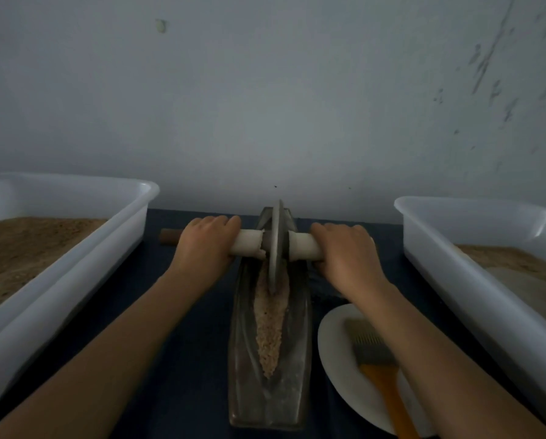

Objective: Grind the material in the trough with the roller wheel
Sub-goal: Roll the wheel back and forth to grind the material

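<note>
A long, boat-shaped metal trough [243, 375] runs away from me down the middle of the dark table. A strip of coarse tan material [270, 331] lies along its groove. The grey roller wheel [276, 245] stands upright in the far half of the trough, its rim in the material. Its axle handle [248, 242] sticks out on both sides, wrapped in pale covering. My left hand [203, 245] grips the left side of the handle. My right hand [349, 251] grips the right side.
A white plastic tub [75, 248] with brown ground material stands at the left, another white tub [474, 274] at the right. A white plate [338, 359] holding an orange-handled brush [379, 372] lies at the near right of the trough. A wall is close behind.
</note>
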`<state>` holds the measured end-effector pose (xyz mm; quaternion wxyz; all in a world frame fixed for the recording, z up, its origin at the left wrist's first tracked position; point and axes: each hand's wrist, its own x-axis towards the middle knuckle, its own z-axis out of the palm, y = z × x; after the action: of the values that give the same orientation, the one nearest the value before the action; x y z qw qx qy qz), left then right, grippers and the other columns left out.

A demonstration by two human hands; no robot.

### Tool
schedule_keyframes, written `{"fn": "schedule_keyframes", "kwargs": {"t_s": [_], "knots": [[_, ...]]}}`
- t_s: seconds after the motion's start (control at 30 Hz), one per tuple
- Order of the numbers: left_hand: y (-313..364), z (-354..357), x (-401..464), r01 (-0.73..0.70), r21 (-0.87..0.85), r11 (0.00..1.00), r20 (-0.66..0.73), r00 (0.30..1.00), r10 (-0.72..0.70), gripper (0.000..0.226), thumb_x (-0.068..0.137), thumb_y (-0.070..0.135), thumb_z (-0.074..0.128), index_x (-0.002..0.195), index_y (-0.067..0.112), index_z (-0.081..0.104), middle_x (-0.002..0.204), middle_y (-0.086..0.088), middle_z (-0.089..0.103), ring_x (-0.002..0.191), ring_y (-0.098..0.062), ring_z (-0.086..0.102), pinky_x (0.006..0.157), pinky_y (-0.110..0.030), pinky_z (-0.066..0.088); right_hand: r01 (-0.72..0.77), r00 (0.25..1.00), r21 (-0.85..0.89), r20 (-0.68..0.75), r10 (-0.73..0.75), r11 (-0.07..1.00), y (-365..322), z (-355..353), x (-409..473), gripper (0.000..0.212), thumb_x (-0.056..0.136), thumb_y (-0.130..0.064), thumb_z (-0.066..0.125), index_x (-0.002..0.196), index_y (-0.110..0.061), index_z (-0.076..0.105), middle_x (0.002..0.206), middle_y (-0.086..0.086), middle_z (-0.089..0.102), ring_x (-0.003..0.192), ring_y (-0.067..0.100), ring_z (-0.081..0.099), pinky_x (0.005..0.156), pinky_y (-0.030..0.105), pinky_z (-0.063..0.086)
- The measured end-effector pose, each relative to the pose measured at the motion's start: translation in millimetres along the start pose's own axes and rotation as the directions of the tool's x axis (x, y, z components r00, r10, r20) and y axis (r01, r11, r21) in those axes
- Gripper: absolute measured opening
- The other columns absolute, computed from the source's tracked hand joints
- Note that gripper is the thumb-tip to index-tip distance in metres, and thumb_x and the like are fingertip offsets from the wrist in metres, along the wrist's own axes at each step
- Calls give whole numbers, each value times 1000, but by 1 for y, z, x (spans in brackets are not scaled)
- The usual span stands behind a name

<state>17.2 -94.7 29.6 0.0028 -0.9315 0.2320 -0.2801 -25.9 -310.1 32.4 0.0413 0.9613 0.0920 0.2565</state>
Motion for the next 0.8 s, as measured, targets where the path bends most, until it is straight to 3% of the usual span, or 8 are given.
{"fn": "schedule_keyframes", "kwargs": {"t_s": [0.13,0.23,0.33,0.4,0.47,0.57,0.67,0.8], "knots": [[1,-5,-3,-16,3,1000,45,999,15,19,84,29,59,93,21,43,100,1,60,92,-18,57,72,-25,30,2,999,-2,39,-2,1000,0,-5,-3,15,85,-25,57,97,-20,49,96,0,60,87,22,55,65,30,22],[-1,-16,-6,18,-30,999,251,968,-9,21,84,33,59,94,24,43,106,1,60,98,-19,58,71,-26,32,24,982,-2,187,-23,1000,-2,-21,-6,14,84,-27,56,84,-24,43,89,0,61,73,18,52,51,26,20],[-1,-33,-8,-3,-46,999,462,887,24,29,80,35,63,106,25,53,109,1,62,103,-19,58,77,-29,40,17,883,87,467,-55,996,-5,-45,-8,21,80,-27,63,73,-25,44,76,-4,55,64,12,50,47,22,29],[1,-47,-10,-57,-72,996,572,816,88,32,79,34,65,108,24,58,107,2,64,99,-16,60,77,-26,42,12,779,148,619,-103,989,-8,-61,-11,12,80,-26,67,83,-22,57,80,-3,59,72,13,56,56,22,41],[2,-59,-13,-57,-130,990,680,722,131,28,78,32,67,103,20,61,101,1,67,91,-14,62,73,-24,45,-15,717,192,686,-123,981,-12,-74,-14,23,80,-25,69,100,-13,64,90,1,65,79,14,58,66,24,45],[-1,-68,-16,-13,-204,979,764,623,168,26,78,29,67,100,15,64,90,-3,71,79,-12,67,65,-19,49,19,666,172,732,-141,985,-15,-80,-16,24,81,-21,67,101,-7,67,85,3,64,74,12,56,57,19,41],[-3,-64,-15,8,-227,974,755,633,171,26,78,27,67,101,14,64,91,-3,71,78,-11,66,66,-18,49,28,711,164,690,-135,986,-15,-76,-14,20,79,-22,68,96,-10,66,78,-1,60,72,13,55,58,21,41],[-3,-46,-9,-8,-162,987,614,782,107,30,77,28,67,105,21,60,96,4,64,78,-8,58,64,-16,41,42,848,89,523,-83,995,-10,-55,-9,15,79,-30,66,88,-26,55,81,-3,55,73,14,53,53,23,36]]}}
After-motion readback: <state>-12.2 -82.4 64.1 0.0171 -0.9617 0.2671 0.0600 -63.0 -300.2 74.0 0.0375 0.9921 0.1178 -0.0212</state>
